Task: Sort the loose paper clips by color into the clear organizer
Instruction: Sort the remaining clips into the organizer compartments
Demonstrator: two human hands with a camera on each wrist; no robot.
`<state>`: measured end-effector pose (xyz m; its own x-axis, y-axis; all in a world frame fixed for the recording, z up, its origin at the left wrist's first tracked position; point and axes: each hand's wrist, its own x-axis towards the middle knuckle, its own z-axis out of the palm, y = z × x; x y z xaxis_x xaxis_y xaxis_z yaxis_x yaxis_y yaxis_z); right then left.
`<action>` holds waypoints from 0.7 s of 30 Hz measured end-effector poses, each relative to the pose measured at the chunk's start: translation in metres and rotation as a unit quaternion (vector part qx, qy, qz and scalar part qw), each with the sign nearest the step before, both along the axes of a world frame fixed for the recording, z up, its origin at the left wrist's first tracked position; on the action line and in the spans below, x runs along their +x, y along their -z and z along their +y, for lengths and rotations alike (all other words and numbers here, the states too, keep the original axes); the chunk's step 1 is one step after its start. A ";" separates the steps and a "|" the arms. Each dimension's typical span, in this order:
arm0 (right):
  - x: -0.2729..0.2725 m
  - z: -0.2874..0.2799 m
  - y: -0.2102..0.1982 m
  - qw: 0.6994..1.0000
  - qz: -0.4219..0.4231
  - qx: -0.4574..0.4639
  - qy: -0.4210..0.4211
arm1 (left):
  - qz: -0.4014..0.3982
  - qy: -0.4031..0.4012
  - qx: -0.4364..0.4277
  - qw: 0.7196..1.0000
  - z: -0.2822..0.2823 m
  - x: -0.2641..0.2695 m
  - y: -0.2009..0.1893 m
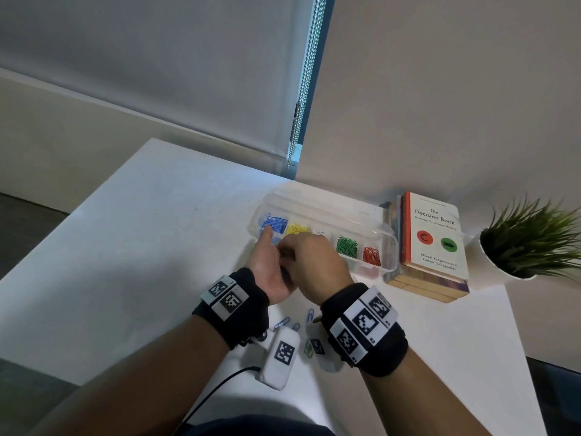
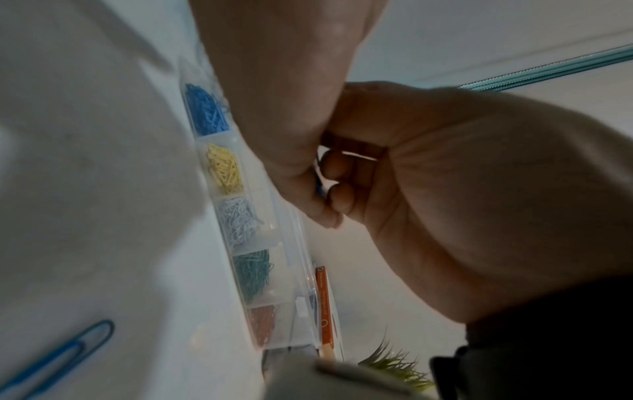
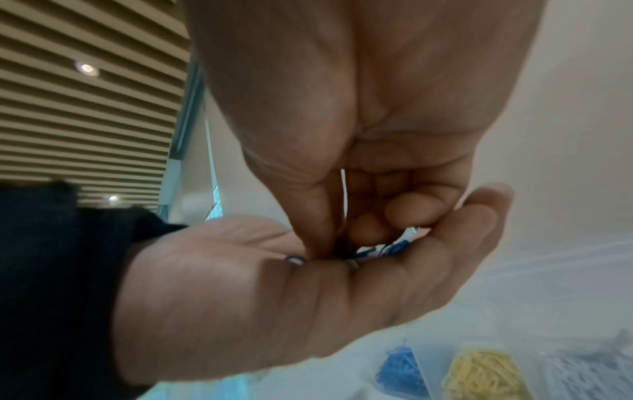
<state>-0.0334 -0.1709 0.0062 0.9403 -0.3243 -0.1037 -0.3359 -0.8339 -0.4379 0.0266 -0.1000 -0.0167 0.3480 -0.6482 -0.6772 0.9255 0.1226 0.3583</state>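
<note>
The clear organizer [image 1: 390,247] lies open on the white table, with blue [image 1: 275,223], yellow [image 1: 295,229], white [image 1: 322,233], green [image 1: 347,246] and red [image 1: 372,256] paper clips in separate compartments. My left hand [image 1: 273,258] is held palm up just in front of the blue compartment, fingers fairly straight, with a few blue clips [image 3: 388,249] lying in its palm [image 3: 308,297]. My right hand [image 1: 309,262] reaches down into that palm and its fingertips [image 3: 363,230] pinch a blue clip [image 2: 319,185]. Loose clips [image 1: 282,323] lie on the table below my wrists.
A stack of books [image 1: 435,239] topped by "The Decision Book" butts against the organizer's right end, with a potted plant [image 1: 531,243] beyond it. White tagged devices [image 1: 281,354] and a black cable lie near the front edge. One big blue clip [image 2: 68,349] lies on the table.
</note>
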 end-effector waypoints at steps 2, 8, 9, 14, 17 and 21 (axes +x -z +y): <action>0.000 0.002 0.000 1.000 0.000 -0.022 -0.007 | -0.002 0.000 0.007 1.000 0.001 0.001 0.001; -0.006 -0.008 -0.013 0.989 -0.078 0.121 0.036 | -0.004 0.001 -0.040 0.999 0.000 0.002 0.004; -0.007 -0.013 -0.017 0.979 -0.099 0.168 0.059 | -0.006 -0.003 -0.054 0.999 -0.001 0.002 0.004; -0.013 -0.053 -0.030 0.926 -0.173 0.290 0.169 | -0.003 0.004 -0.093 0.996 -0.002 0.008 0.011; -0.015 -0.081 -0.025 0.937 -0.165 0.221 0.215 | 0.005 0.005 -0.101 0.995 0.000 0.011 0.014; -0.012 -0.104 -0.006 0.953 -0.114 0.124 0.250 | 0.000 0.010 -0.108 0.994 0.002 0.014 0.017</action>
